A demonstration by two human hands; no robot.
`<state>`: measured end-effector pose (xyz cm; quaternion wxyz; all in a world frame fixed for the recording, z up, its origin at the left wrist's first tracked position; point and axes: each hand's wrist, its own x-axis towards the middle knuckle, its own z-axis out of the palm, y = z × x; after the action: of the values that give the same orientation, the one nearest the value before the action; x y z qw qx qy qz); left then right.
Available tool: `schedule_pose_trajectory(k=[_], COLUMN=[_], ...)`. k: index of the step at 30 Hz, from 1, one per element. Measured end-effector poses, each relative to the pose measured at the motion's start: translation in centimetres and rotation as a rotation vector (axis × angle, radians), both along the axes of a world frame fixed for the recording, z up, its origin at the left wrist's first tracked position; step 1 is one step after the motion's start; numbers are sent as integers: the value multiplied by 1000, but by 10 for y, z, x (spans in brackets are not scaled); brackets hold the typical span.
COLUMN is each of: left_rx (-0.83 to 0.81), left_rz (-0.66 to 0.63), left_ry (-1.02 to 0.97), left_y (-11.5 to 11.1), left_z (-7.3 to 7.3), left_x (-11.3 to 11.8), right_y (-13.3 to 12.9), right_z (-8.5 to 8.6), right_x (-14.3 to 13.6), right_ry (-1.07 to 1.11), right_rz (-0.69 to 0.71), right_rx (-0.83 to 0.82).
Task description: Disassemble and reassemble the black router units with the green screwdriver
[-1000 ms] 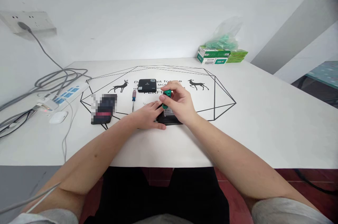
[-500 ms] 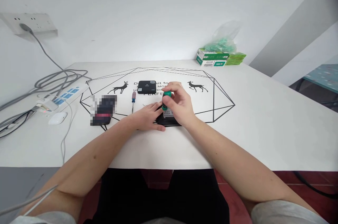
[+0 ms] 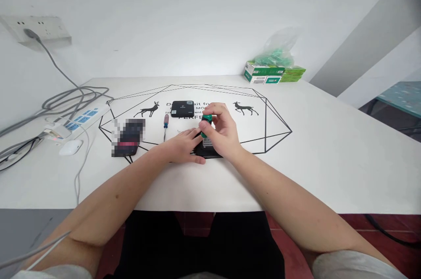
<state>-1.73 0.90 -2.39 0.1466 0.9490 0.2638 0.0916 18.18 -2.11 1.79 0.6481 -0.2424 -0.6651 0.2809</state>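
Note:
My right hand (image 3: 222, 132) is closed round the green and black handle of a screwdriver (image 3: 206, 123), held upright over a black device (image 3: 208, 151). A label with print shows on the device, which lies flat on the table; the screwdriver's tip is hidden. My left hand (image 3: 185, 146) rests with fingers spread against the device's left side, thumb along its near edge. Beyond the hands lies a black square case (image 3: 182, 109) with small stickers. To its left is a second screwdriver (image 3: 165, 127) with a red and blue handle.
A partly blurred dark phone-like object (image 3: 129, 137) lies to the left. Past it are a white earbud case (image 3: 70, 147), a power strip (image 3: 85, 117) and coiled grey cables (image 3: 70, 94). Green and white boxes (image 3: 265, 72) under a plastic bag (image 3: 278, 53) stand at the back right.
The fingers of my right hand have shifted slightly on the green handle, and the thumb sits further across it. My left hand stays on the device.

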Motion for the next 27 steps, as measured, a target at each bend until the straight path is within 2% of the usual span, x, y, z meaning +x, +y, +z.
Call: schedule_pose_trajectory(k=[5, 11, 13, 17, 21, 24, 27], left_rx=[-8, 7, 9, -4, -19, -8, -2], left_rz=[-3, 51, 50, 22, -3, 7, 21], left_ry=[7, 77, 70, 30, -17, -24, 12], left_y=[-1, 0, 0, 1, 1, 1, 2], left_z=[1, 0, -1, -2, -2, -3, -3], left_x=[0, 0, 0, 0, -1, -1, -1], right_y=[-2, -4, -4, -4, -4, -5, -5], right_z=[3, 3, 3, 5, 5, 3, 3], right_x=[-2, 4, 5, 1, -3, -1, 2], right_ry=[-21, 28, 9, -40, -66, -59, -21], right_rz=[-73, 41, 62, -27, -105, -75, 29], right_rx=[61, -80, -58, 28, 9, -19, -80])
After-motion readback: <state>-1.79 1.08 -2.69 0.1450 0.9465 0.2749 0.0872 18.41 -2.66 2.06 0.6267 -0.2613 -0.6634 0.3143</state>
